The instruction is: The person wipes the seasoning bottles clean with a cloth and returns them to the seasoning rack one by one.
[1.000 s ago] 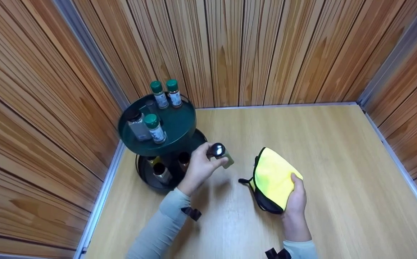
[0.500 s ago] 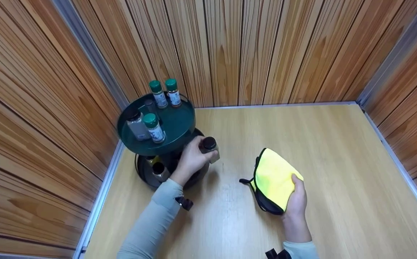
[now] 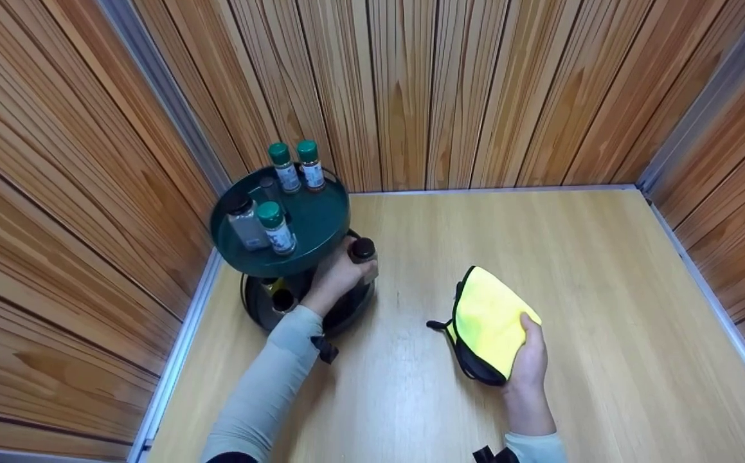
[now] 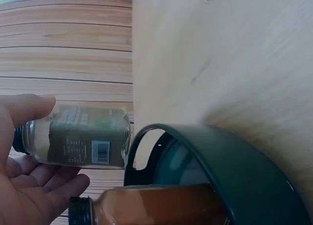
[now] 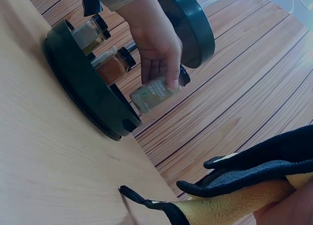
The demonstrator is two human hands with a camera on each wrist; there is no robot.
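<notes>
My left hand (image 3: 335,275) grips a square glass spice jar (image 4: 93,137) with a black cap, thumb on one side and fingers on the other. The right wrist view shows the jar (image 5: 152,95) tilted, its base just over the rim of the dark green lower tray (image 5: 80,95). Beside it in that tray stands a jar of orange-brown spice (image 4: 156,205). My right hand (image 3: 528,354) holds a folded yellow cloth (image 3: 491,318) with black edging and a loop, away from the rack. The upper tray partly hides the lower one in the head view.
The round upper tray (image 3: 314,225) carries several bottles, including a green-capped one (image 3: 277,228) and a dark-capped jar (image 3: 248,225). Another jar (image 5: 90,34) stands in the lower tray. Wood-panelled walls (image 3: 411,96) enclose the wooden table (image 3: 603,289).
My left hand has moved the spice jar leftward and back, from over the table to the lower tray's right rim. My right hand and the cloth have stayed in place.
</notes>
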